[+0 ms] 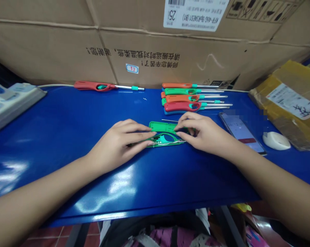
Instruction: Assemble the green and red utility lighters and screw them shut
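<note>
A green gas lighter lies opened in two on the blue table in front of me. Its lower shell half carries a turquoise trigger and thin inner parts. Just behind it rests the other green shell half, hollow side up. My left hand is closed, thumb and fingers pinching the left end of the lower half. At the right end, my right hand is closed in a pinch between the two halves; whatever sits between its fingertips is hidden. A thin metal rod lies behind the shells, partly covered by my right hand.
Several lighters in orange, green, red and blue are stacked behind my right hand. A red lighter lies farther left, by a large cardboard box. A phone, white mouse and taped parcel are right; a power strip is left.
</note>
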Available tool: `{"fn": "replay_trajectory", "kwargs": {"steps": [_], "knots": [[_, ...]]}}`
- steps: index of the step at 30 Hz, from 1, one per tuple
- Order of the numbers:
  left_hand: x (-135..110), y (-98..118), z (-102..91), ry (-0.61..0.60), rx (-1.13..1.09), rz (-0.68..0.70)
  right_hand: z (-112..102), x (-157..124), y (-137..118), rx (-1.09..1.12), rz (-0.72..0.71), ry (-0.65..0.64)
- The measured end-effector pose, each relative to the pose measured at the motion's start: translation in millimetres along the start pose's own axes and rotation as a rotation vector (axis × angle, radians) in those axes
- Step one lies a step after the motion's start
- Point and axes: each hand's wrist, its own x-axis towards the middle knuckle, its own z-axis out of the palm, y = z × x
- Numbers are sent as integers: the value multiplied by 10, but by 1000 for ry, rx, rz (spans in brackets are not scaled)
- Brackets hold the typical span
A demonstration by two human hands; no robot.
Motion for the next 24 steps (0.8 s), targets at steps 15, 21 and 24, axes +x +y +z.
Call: {"fn": "replay_trajectory", "kwargs": {"steps": [15,21,24], "knots": [[3,48,-188,-270,-47,-159,-97,-72,-18,-115,48,-48],[-14,72,-140,3,27,-123,-167,-91,-153,4,104,149],[6,129,-181,179,237,-61,-137,-101,-188,180,134,128]]}}
